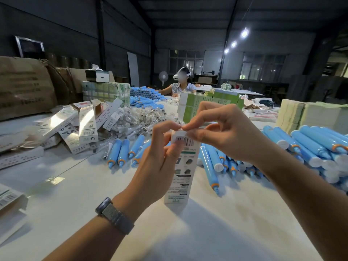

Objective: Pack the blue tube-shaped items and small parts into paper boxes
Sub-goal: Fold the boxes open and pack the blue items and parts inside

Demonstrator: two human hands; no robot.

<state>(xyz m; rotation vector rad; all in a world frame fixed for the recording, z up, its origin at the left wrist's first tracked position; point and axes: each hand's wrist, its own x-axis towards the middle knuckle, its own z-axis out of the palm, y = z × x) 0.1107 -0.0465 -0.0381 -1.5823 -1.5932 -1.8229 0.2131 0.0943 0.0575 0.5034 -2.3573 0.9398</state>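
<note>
Box: one tall, narrow paper box (181,166) stood upright on the surface (216,232), its base touching the cloth, near the middle of the view. It was white, with a barcode near the top, a green band below that, four small dark pictures, and fine print running to the base. The print read upside down.
Left hand: the left hand (160,161) gripped the box's upper part, fingers (165,129) curled round the top edge. A watch (114,215) sat on that wrist.
Right hand: the right hand (231,132) pinched the top flap between thumb and forefinger, the other fingers raised and bent.
Tubes: blue tubes with orange collars lay in three groups. A loose row of about five (122,151) lay left of the box; a heap (310,146) too dense to count lay at right, just behind the box and reaching the right edge; a further stack (145,97) lay far back.
Small parts: a pile of clear-wrapped parts (135,119) lay behind the row; count could not be told.
Other boxes: a jumble of white boxes (75,127) lay at left, more than ten. Green-printed stacks (207,102) stood behind the hands.
Cartons: one large brown carton (24,87) stood far left.
Person: one seated person (180,85) wearing a headset was at the far end.
</note>
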